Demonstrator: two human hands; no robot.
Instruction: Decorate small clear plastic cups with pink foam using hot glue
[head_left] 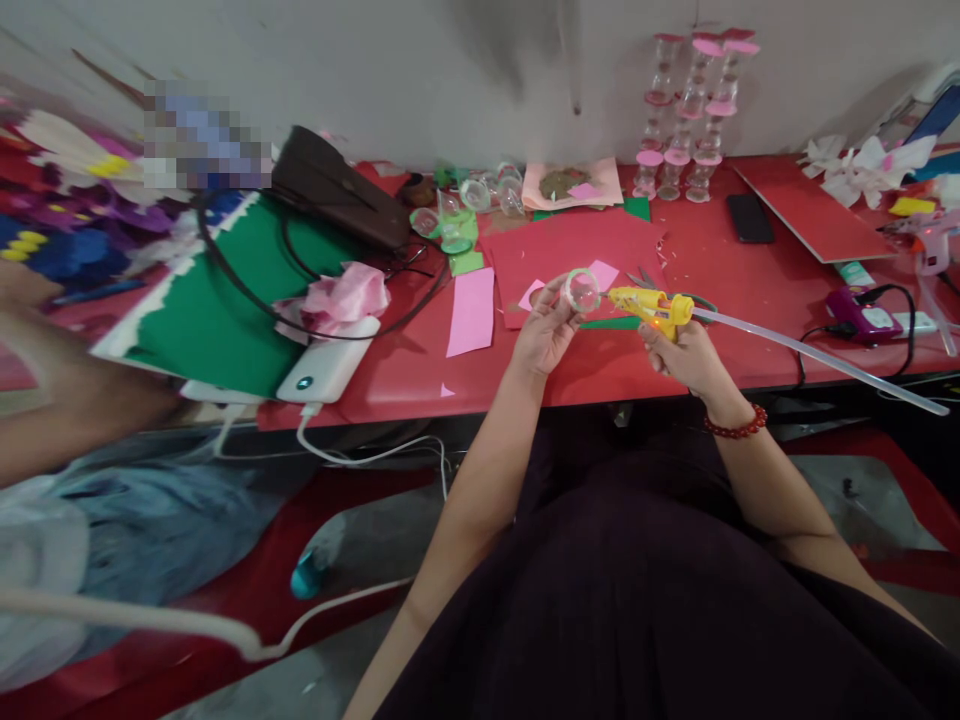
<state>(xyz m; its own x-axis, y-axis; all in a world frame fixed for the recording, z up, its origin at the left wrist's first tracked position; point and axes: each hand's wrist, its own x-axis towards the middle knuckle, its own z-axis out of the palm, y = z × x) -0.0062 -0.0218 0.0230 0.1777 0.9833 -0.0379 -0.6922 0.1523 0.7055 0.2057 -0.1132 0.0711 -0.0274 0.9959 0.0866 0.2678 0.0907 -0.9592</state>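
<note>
My left hand holds a small clear plastic cup with a pale green rim by its side, the round opening facing up toward me. In my right hand is a yellow hot glue gun, its nozzle pointing left at the cup's edge. A long translucent glue stick sticks out from the back of the gun. Beneath both hands lies a red sheet with pink paper pieces on it. Scissors lie partly hidden behind the glue gun.
Stacked clear cups with pink discs stand by the wall. More cups lie at the back. A brown bag, green board, white power bank and black phone are around. Another person's arm reaches in at left.
</note>
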